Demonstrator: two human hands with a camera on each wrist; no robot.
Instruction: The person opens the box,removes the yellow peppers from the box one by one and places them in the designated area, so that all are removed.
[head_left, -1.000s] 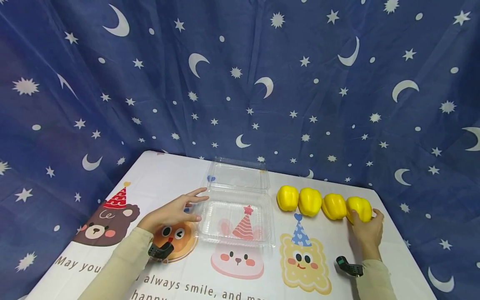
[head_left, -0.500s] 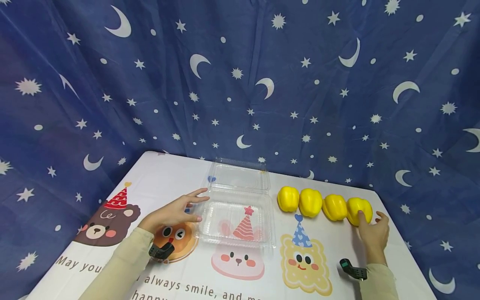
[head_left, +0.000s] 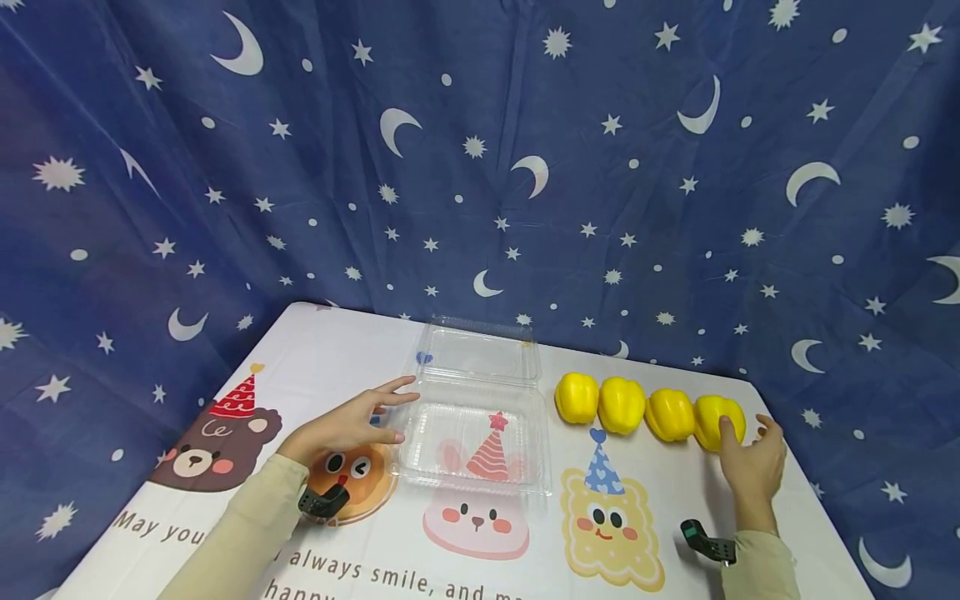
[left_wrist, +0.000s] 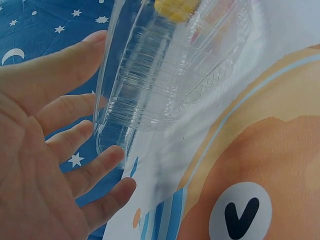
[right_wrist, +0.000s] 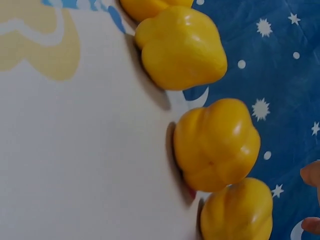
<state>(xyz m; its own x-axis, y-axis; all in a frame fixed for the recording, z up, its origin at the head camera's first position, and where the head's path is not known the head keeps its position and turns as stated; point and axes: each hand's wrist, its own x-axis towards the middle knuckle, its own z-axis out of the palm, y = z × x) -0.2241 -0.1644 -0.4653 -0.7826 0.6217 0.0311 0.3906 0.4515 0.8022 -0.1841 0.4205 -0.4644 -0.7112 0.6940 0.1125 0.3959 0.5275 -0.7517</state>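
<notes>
A clear plastic clamshell container lies on the printed tablecloth, its base (head_left: 427,446) toward me and its lid (head_left: 476,354) folded back flat. My left hand (head_left: 341,427) is at the base's left side, fingers spread and fingertips right at the rim. In the left wrist view, the left palm (left_wrist: 45,165) faces the clear wall (left_wrist: 145,80), fingers extended. A row of several yellow bell peppers stands right of the container. By the rightmost bell pepper (head_left: 714,410) is my right hand (head_left: 756,468), its thumb overlapping the pepper and its other fingers apart on the right.
The other yellow bell peppers (head_left: 576,398) sit close together along the back of the table (head_left: 337,342). A blue curtain (head_left: 450,167) with moons and stars hangs right behind. Dark wrist devices, one being the device (head_left: 708,543) on the right, are strapped below both hands.
My right hand has drawn back slightly to the right from the rightmost bell pepper, its fingers now apart from it. The left hand, container and peppers stay in place.
</notes>
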